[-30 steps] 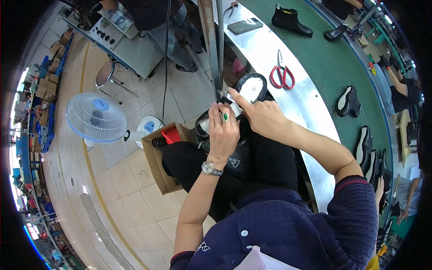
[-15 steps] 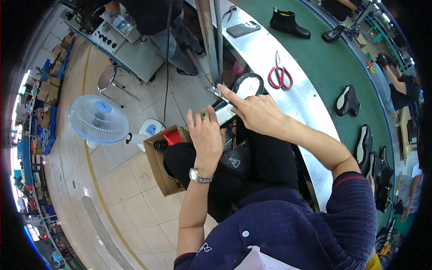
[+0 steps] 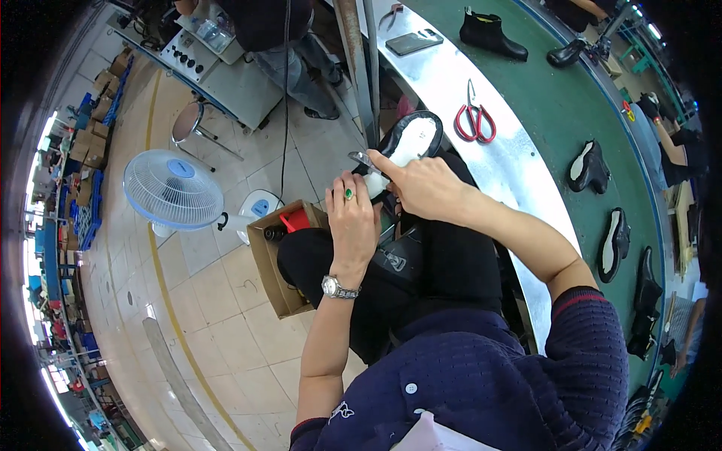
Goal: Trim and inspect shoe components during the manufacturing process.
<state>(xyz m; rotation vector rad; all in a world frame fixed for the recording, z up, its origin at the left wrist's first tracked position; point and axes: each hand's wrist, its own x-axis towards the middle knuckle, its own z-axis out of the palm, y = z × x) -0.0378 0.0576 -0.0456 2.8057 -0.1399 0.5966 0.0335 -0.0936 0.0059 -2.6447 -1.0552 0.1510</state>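
Comparing with half a second back, the left hand (image 3: 353, 222) has slid back up against the shoe (image 3: 410, 143) after dropping away toward the lap. A full second ago it was already up there, so it dipped and came back. Now its fingers are curled together around the near end of the shoe, green ring facing up, wristwatch (image 3: 338, 287) showing on the wrist. The right hand (image 3: 425, 184) hasn't shifted much: it's pinching a small metal tool (image 3: 363, 159) between thumb and forefinger, tip poking out left over the shoe's edge. Can't tell exactly what the tool is, it's tiny here.

The shoe itself is black with a white insole facing up, held above the person's knees, just off the edge of the metal bench (image 3: 519, 173).

On the bench lie red-handled scissors (image 3: 474, 120) and a phone (image 3: 414, 43) further up. Beyond it runs a green conveyor belt (image 3: 571, 98) carrying a black ankle boot (image 3: 489, 34) and several more black shoe uppers (image 3: 588, 167) spaced along it. Down on the tiled floor there's a cardboard box (image 3: 274, 259) right by the knee and a white-and-blue floor fan (image 3: 174, 189) just past it. A stool (image 3: 188, 124) sits further off by a grey worktable (image 3: 226, 68), where another person stands.
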